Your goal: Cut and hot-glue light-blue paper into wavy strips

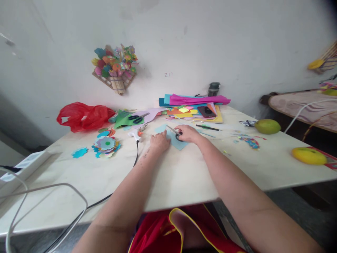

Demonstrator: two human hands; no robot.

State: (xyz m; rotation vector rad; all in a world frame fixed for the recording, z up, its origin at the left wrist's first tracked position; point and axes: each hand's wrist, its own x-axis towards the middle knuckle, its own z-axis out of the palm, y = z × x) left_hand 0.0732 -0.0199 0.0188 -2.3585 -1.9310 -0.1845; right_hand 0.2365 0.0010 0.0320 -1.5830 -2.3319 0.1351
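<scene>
A light blue sheet lies on the white table in front of me. My left hand rests on the sheet's left side, its fingers close together and pressing the paper. My right hand is closed on the dark handles of a pair of scissors, whose blades point away to the left over the sheet. Just left of my left hand lies a white glue gun with a black cord. Further left is a pile of coloured scalloped paper pieces, with a blue one beside it.
Across the back lie a red plastic bag, dark scissors on green and lilac sheets, stacked coloured sheets and a phone. A green fruit and a yellow one sit right. A power strip stands left.
</scene>
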